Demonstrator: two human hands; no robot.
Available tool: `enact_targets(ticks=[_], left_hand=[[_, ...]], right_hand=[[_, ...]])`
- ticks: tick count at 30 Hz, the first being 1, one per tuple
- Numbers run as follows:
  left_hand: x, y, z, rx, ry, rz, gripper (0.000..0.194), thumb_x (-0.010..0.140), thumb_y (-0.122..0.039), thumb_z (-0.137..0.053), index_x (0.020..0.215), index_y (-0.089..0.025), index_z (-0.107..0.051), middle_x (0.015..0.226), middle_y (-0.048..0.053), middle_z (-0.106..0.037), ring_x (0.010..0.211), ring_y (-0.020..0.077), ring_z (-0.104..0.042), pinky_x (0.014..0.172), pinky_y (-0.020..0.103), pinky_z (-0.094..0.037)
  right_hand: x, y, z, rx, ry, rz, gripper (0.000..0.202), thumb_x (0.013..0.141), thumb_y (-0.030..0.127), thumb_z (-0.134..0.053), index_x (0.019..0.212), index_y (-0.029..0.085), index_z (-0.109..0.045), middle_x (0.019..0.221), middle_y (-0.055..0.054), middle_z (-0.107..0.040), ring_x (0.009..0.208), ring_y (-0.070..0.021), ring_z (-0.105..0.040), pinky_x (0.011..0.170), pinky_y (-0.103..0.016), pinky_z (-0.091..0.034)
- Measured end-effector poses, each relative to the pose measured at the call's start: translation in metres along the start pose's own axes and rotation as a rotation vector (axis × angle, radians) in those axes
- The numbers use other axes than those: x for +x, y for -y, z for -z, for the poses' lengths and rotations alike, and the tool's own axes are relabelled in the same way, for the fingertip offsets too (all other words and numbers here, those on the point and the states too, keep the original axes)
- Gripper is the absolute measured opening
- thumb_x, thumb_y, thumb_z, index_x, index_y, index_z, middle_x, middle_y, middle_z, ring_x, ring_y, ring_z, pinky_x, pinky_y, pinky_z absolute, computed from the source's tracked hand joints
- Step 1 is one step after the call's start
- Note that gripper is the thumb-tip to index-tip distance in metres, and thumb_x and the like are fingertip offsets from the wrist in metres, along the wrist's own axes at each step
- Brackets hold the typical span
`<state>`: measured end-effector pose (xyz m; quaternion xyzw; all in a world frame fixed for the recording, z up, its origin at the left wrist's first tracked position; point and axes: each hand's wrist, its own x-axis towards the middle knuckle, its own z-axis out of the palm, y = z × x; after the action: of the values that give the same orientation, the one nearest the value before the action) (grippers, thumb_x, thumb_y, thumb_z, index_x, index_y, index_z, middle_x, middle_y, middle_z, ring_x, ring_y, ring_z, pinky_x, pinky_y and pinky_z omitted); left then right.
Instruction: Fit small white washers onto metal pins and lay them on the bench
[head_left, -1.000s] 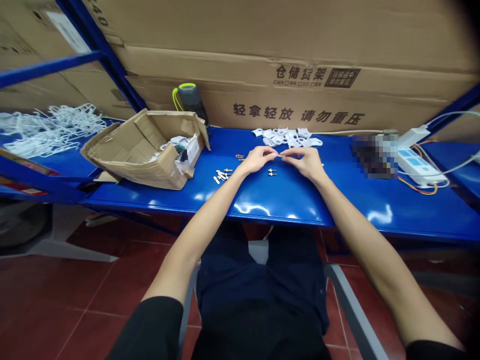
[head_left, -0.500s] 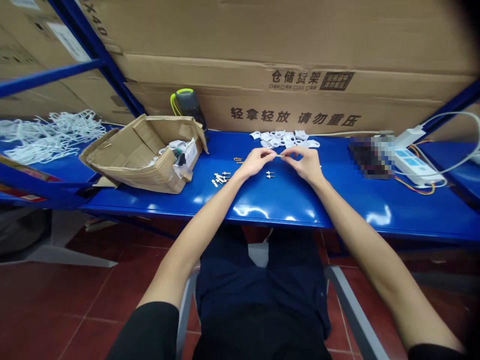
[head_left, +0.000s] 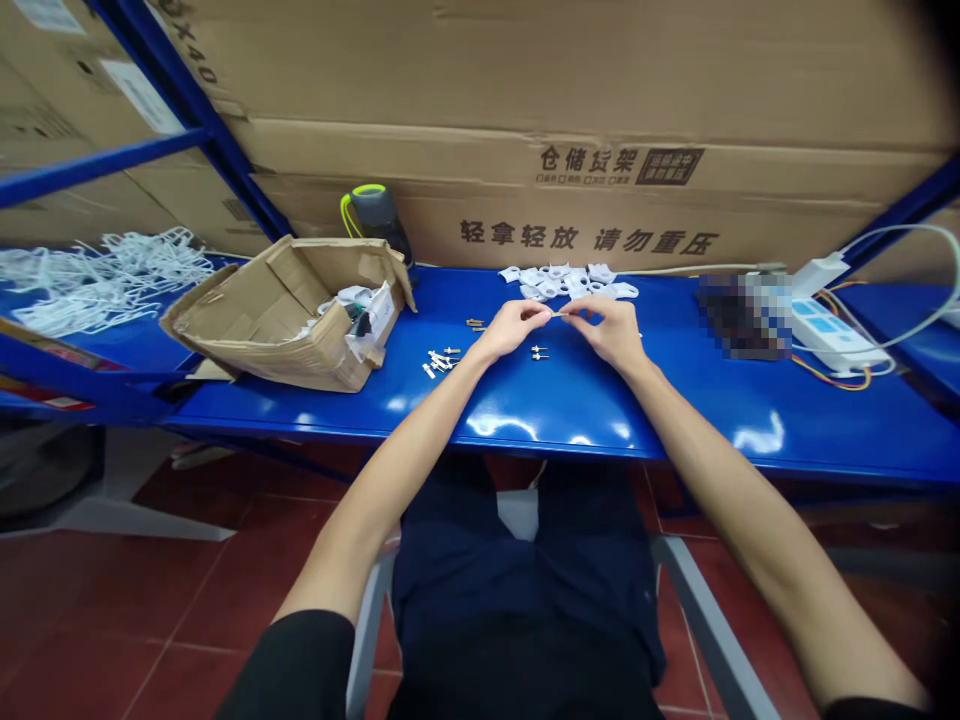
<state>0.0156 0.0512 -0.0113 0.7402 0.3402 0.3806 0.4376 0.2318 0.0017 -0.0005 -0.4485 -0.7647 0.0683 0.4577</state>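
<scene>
Small metal pin: here it is, a thin, yellowish sliver peeking out between the fingertips; most of it is covered, so its full shape is too small to tell.
Where it sits: up in front of the person, above the blue bench, just on the near side of the white plastic pieces.
Left hand: thumb and finger pinched together on the pin's left end, hand curled.
Right hand: thumb and finger clamped on the other end, hand arched over the bench.
Since half a second ago: barely a change! The same two-handed pinch holds, the whole view slips slightly lower, and the loose pieces keep their places.
Pin's direction: long axis runs sideways, from one hand to the other; which end is the tip, I cannot tell.
Nearer the body: two silvery pins lie side by side, also sideways.
Off to the left: a loose heap of pins points every which way, with brass-coloured pieces just beyond.
</scene>
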Motion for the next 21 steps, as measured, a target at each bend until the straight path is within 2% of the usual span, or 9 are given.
enact_targets(ticks=[5,13,18,21], left_hand=[[0.0006,0.0041,-0.0012,-0.008,-0.008,0.037,0.032,0.092,-0.041,-0.07,0.104,-0.013,-0.082,0.103,0.008,-0.08,0.099,0.0234,-0.069,0.095,0.034,-0.051],[0.0012,0.0005,-0.0016,-0.035,-0.004,0.109,0.031,0.089,-0.04,-0.071,0.098,-0.014,-0.084,0.088,0.004,-0.077,0.088,0.0206,-0.065,0.088,0.033,-0.049],[0.0005,-0.0013,-0.0006,-0.025,0.024,0.136,0.028,0.086,-0.039,-0.073,0.096,-0.015,-0.085,0.088,0.004,-0.077,0.088,0.0209,-0.065,0.087,0.033,-0.049],[0.0005,-0.0019,-0.0003,-0.04,0.02,0.139,0.028,0.086,-0.04,-0.074,0.094,-0.015,-0.084,0.086,0.005,-0.077,0.086,0.0201,-0.064,0.086,0.033,-0.049]], right_hand=[[0.0001,-0.0058,-0.0011,-0.07,0.019,0.104,0.017,0.097,0.033,-0.066,0.099,0.031,-0.083,0.099,-0.003,-0.083,0.093,-0.029,-0.075,0.092,-0.047,-0.059],[0.0036,-0.0057,0.0031,-0.224,0.136,0.157,0.023,0.102,0.028,-0.06,0.107,0.028,-0.083,0.106,-0.007,-0.083,0.099,-0.0289,-0.073,0.097,-0.046,-0.055],[0.0044,-0.0021,0.0062,-0.239,0.209,0.19,0.029,0.102,0.022,-0.058,0.11,0.03,-0.084,0.108,-0.006,-0.084,0.099,-0.0286,-0.074,0.095,-0.046,-0.054],[0.0043,-0.001,0.0055,-0.274,0.192,0.219,0.03,0.104,0.025,-0.056,0.111,0.032,-0.084,0.108,-0.004,-0.084,0.097,-0.0275,-0.073,0.093,-0.045,-0.053]])
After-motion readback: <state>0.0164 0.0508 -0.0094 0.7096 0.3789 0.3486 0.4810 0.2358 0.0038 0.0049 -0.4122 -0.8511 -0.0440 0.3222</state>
